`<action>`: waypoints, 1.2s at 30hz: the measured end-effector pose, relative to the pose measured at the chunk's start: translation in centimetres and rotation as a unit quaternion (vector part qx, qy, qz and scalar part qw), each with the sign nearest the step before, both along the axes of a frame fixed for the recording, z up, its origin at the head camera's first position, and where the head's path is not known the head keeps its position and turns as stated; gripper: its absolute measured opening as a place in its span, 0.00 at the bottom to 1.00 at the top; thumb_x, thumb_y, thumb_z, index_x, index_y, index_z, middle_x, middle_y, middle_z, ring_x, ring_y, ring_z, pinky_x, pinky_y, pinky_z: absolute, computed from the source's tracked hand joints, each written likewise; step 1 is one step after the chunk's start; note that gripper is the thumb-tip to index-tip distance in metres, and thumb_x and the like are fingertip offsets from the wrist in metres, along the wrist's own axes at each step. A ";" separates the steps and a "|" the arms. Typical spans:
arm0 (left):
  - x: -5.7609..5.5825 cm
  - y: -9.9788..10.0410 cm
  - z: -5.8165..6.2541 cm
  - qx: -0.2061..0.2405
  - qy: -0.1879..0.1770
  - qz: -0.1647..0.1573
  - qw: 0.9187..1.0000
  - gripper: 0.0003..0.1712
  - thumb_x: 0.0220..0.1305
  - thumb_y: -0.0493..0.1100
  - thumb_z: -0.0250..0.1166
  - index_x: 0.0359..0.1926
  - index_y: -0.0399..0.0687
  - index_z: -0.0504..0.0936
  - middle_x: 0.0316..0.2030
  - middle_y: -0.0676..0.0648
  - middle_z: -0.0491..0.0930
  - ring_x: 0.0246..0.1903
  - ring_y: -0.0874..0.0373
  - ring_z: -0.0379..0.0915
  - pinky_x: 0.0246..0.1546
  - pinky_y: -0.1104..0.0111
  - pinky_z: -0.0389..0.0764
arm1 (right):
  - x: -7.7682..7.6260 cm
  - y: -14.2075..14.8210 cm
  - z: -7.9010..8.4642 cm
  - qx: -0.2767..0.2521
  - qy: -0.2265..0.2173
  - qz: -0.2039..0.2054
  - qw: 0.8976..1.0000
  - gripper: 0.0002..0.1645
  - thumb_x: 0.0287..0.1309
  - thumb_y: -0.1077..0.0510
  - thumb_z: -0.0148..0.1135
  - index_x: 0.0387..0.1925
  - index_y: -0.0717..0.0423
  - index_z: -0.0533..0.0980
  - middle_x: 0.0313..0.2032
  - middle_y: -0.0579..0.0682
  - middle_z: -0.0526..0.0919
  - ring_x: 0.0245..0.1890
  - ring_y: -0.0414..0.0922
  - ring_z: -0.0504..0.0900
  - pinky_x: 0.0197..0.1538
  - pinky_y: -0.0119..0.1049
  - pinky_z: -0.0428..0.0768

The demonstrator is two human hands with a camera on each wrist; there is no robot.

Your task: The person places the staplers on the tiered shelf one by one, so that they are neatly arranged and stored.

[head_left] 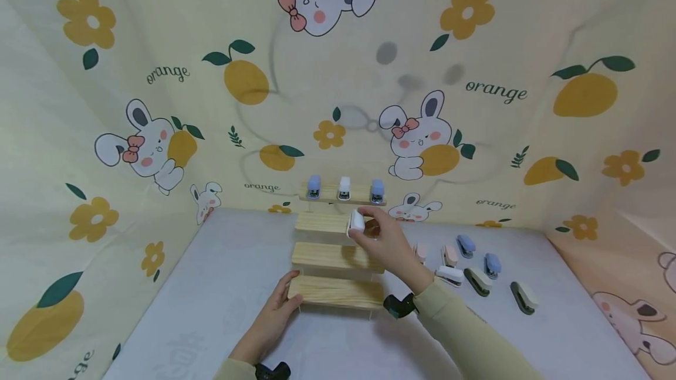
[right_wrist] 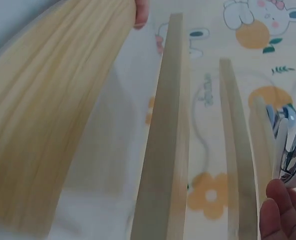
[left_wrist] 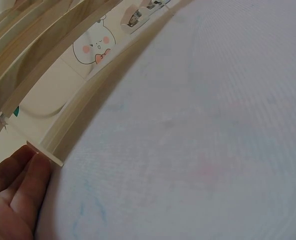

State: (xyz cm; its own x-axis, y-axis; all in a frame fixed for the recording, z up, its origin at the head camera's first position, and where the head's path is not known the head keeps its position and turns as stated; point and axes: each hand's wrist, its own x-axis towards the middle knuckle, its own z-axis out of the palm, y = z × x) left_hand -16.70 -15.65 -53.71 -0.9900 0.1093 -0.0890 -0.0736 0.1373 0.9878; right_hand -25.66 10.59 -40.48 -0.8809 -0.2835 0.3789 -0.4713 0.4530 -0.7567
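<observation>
A tiered wooden rack (head_left: 338,291) stands on the table. My left hand (head_left: 276,308) grips the left end of its lowest shelf, with curled fingers (left_wrist: 32,182) by the rack's clear leg in the left wrist view. My right hand (head_left: 384,242) pinches a small white stapler (head_left: 356,221) at the second shelf from the top, right of its middle. In the right wrist view the white stapler's (right_wrist: 281,147) metal part shows above the fingertips; whether it touches the shelf I cannot tell. On the top shelf stand a blue stapler (head_left: 314,186), a white one (head_left: 344,188) and another blue one (head_left: 377,190).
Right of the rack lie more staplers: pink (head_left: 449,255), blue (head_left: 492,265), white (head_left: 450,275) and green (head_left: 524,298). Another pink one (head_left: 420,252) is partly behind my right wrist. A patterned cloth (head_left: 338,75) hangs behind the table.
</observation>
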 end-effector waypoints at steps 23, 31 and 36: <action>0.2 -0.1 0.3 -0.010 0.018 -0.005 1.000 0.32 0.69 0.53 0.57 0.71 0.63 0.58 0.74 0.37 0.41 0.72 0.39 0.32 0.67 0.42 0.41 | -1.8 -8.4 0.2 -0.012 -0.056 0.013 0.998 0.35 0.56 0.44 0.69 0.60 0.55 0.70 0.52 0.48 0.77 0.45 0.44 0.77 0.46 0.37 0.79; 0.1 0.0 0.2 -0.003 0.005 -0.004 1.000 0.33 0.68 0.55 0.58 0.71 0.65 0.58 0.74 0.38 0.44 0.72 0.41 0.37 0.68 0.44 0.44 | -2.3 -8.9 -0.4 -0.005 -0.070 0.005 0.998 0.36 0.56 0.41 0.68 0.60 0.53 0.69 0.52 0.48 0.77 0.47 0.43 0.77 0.48 0.38 0.79; 0.1 -0.1 0.3 -0.003 0.009 -0.008 1.000 0.33 0.69 0.54 0.58 0.71 0.64 0.57 0.74 0.38 0.45 0.72 0.41 0.38 0.68 0.43 0.42 | -2.4 -9.1 -0.5 0.000 -0.078 0.002 0.997 0.37 0.56 0.40 0.67 0.61 0.52 0.68 0.53 0.48 0.77 0.48 0.43 0.76 0.49 0.39 0.78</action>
